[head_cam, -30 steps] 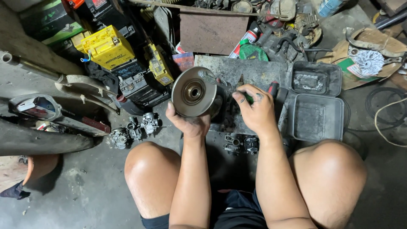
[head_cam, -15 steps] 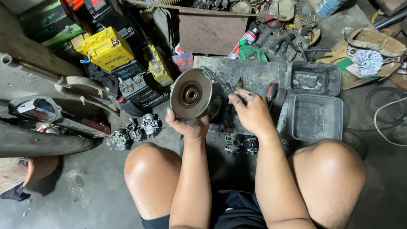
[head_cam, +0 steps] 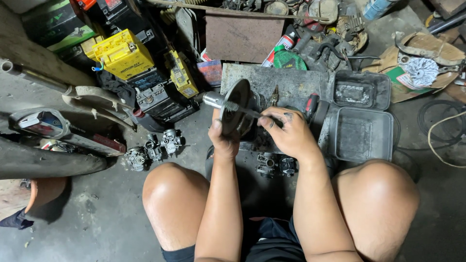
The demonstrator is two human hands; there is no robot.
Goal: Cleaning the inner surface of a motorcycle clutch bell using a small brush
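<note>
Pulley disc (head_cam: 234,112) turned edge-on; left hand (head_cam: 223,138) beneath, right hand (head_cam: 290,133) beside.

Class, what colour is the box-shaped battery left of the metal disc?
Yellow battery, best seen in the head view.

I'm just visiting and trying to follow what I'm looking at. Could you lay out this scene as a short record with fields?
Setting: a gritty concrete floor, seen from above a seated person's bare knees
Left hand: grips a round metal pulley disc, turned edge-on, its shaft pointing left
Right hand: pinches a thin tool against the disc's hub
Ahead of the hands: flat metal plate, open grey case
Left of the hands: yellow batteries, small carburettors
</note>
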